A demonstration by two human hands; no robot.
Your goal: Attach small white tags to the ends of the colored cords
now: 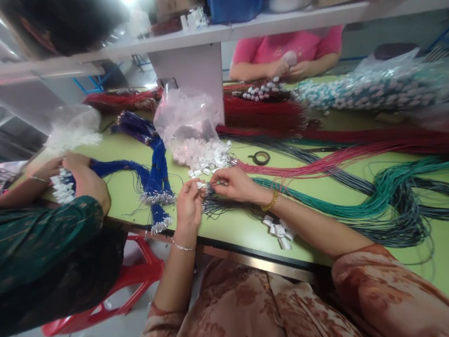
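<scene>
My left hand pinches a small white plastic connector above the table's front edge. Close on its right, my right hand is closed with thumb and forefinger on a thin dark wire, its end toward the connector. Whether the wire end sits inside the connector I cannot tell. A heap of loose white connectors lies just beyond my hands, spilling from a clear plastic bag. Under my right forearm, finished-looking dark wires with white connectors rest at the edge.
Bundles of green wires, pink wires and dark grey wires stretch rightward. A roll of black tape lies behind. At left a co-worker's hands hold white connectors near blue wires. Opposite sits a person in pink.
</scene>
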